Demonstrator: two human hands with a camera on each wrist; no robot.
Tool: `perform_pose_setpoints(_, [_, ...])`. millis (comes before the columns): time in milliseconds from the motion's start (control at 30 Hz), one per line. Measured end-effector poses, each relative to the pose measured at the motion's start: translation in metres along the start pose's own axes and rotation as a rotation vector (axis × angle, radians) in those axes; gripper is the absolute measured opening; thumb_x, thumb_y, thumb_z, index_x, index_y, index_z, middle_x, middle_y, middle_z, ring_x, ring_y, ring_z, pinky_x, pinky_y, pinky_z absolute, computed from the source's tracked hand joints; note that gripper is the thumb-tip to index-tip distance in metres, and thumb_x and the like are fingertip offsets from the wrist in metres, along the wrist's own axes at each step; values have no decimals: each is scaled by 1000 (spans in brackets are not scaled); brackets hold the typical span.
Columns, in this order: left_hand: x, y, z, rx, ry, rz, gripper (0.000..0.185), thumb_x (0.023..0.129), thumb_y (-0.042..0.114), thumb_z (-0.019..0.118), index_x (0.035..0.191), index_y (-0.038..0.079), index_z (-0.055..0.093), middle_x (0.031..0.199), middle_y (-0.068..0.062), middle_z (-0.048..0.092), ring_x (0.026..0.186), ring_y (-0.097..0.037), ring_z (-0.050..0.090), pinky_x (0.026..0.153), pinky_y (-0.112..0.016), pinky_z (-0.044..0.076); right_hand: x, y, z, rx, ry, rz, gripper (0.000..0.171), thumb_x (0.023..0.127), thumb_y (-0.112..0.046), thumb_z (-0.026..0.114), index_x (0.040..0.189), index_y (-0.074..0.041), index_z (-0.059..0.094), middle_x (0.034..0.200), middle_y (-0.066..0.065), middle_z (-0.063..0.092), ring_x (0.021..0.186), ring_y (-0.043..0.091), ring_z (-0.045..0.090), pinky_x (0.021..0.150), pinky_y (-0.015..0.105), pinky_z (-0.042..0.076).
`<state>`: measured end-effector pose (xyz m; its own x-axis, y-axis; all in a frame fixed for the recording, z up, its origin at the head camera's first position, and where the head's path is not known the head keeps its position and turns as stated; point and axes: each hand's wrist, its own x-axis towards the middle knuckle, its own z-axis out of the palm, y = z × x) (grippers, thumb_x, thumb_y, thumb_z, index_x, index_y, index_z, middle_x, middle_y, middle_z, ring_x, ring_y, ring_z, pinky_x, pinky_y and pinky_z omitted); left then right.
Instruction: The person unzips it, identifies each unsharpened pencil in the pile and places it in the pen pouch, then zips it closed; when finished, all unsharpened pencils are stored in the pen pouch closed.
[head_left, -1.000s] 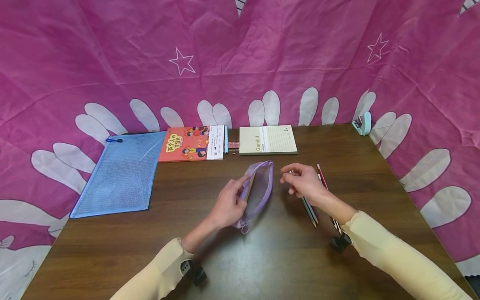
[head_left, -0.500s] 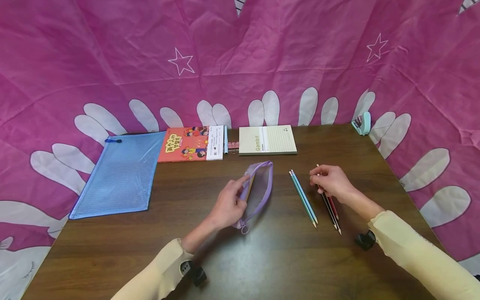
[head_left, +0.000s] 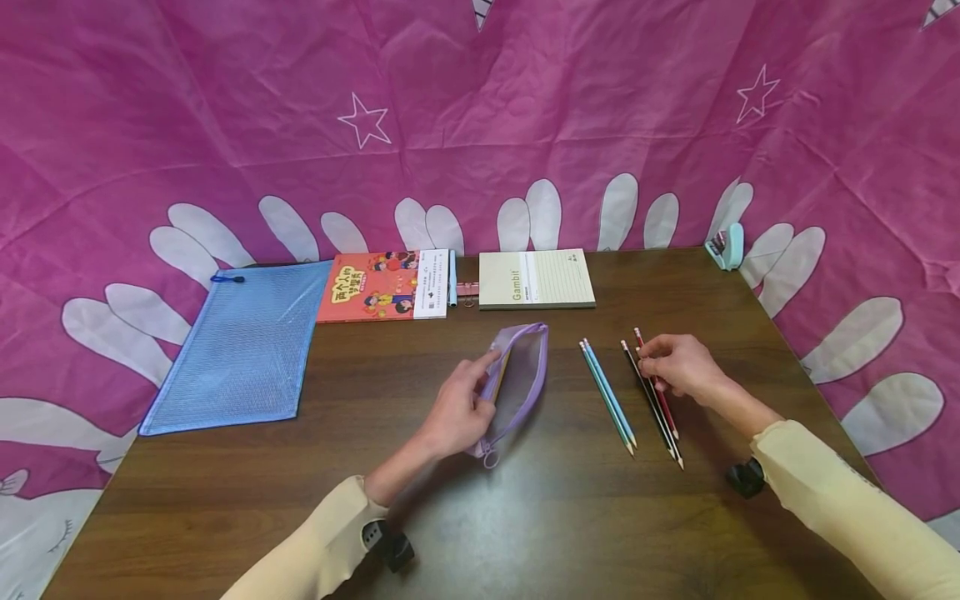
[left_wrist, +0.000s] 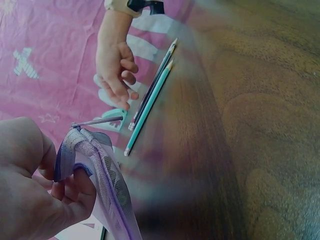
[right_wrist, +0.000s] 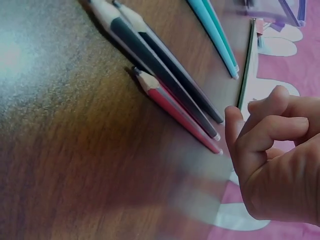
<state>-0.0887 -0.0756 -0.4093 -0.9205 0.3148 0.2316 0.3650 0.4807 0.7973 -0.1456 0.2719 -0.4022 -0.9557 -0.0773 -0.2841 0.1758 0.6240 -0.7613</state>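
My left hand (head_left: 457, 408) pinches the near edge of a purple mesh zip pouch (head_left: 537, 385), whose mouth gapes; a yellow pencil (head_left: 501, 372) lies inside. Over the eraser ends of two black pencils (right_wrist: 156, 75) and a red pencil (right_wrist: 177, 111) hovers my right hand (head_left: 681, 364). Its fingers are loosely bent, and the right wrist view shows nothing between them. These three pencils lie together on the table, points toward me. Just left of them, a light blue pencil (right_wrist: 213, 38) and a green pencil (right_wrist: 222, 36) lie side by side.
Along the back stand a blue mesh folder (head_left: 240, 350), a red picture book (head_left: 371, 287), a light blue pen (head_left: 452, 279), a pink item (head_left: 468, 290) and a cream notebook (head_left: 562, 279). A mint-coloured item (head_left: 733, 246) sits at the back right corner, before the pink cloth (head_left: 480, 100).
My right hand has moved right, from above the green and blue pencils to the black and red ones, and lowered slightly. The left hand and pouch have stayed put.
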Motion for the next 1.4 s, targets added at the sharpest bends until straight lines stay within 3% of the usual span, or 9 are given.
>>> perform_pose_setpoints(400, [0,-2,1,15,2,14,73,71,-13,53,143,-3,50,94,-9,53,81,-19,55,72,-33,51,1,0,1,-1,-3,-2,30,92,-7,64,117,9,59,71,6,62,54,15,55,43,27,37])
perform_pose_setpoints(567, [0,-1,0,18,3,20,73,70,-12,53,142,-3,52,92,-8,53,79,-18,53,71,-32,50,2,-2,4,4,-11,-59,31,91,-7,64,119,9,59,75,9,62,53,15,54,42,27,37])
perform_pose_setpoints(833, [-1,-1,-2,24,-7,34,70,72,-11,55,141,-1,54,92,-9,52,77,-20,52,66,-30,49,13,-13,20,0,-44,-248,30,94,-4,62,123,4,61,93,21,64,62,27,62,45,29,45])
perform_pose_setpoints(1100, [-2,-2,-4,-1,-39,15,70,73,-14,55,141,1,55,94,-11,52,79,-22,54,67,-29,52,27,-30,45,0,-68,-543,37,88,7,66,124,2,62,116,24,64,74,25,69,52,28,51])
perform_pose_setpoints(1200, [-2,-3,-4,-1,-51,18,70,74,-15,55,141,3,56,94,-12,52,80,-21,53,68,-29,52,32,-33,55,-16,-67,-645,43,84,10,69,125,1,62,122,22,63,79,22,69,57,27,52])
perform_pose_setpoints(1400, [-2,-5,-4,12,-47,38,71,72,-16,54,140,6,58,93,-10,53,80,-18,51,69,-31,50,36,-39,66,-81,-23,-806,46,79,11,73,122,-1,65,117,12,65,82,23,68,58,31,52])
